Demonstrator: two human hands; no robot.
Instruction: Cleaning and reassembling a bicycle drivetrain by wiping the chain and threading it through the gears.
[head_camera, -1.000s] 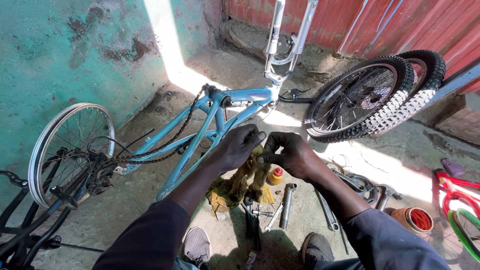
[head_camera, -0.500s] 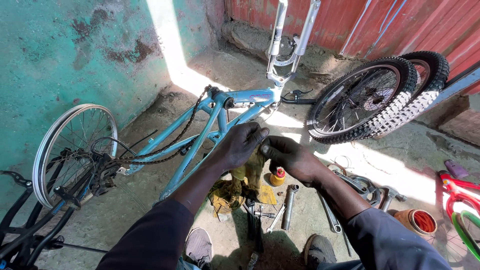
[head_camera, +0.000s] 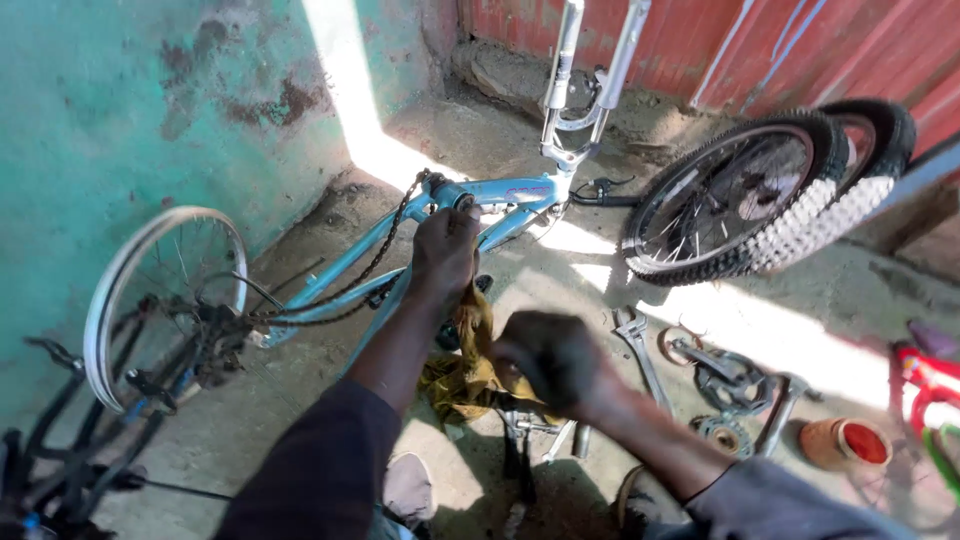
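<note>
Left hand (head_camera: 445, 250) clamped on bike frame (head_camera: 500, 195); right hand (head_camera: 545, 355) bunching rag (head_camera: 465, 365). Brace frame firmly, wipe clear of chain (head_camera: 375, 262).

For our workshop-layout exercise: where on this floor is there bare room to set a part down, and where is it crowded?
Bare floor lies between the rear wheel rim and the teal wall, and in the sunlit strip below the knobby tyre. It is crowded around the wrench, sprockets and yellow rag.

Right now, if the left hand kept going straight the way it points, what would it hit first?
The left hand is probably already at it: the light blue bicycle frame, near the bottom bracket where the chain hangs. Depth is unclear.
</note>
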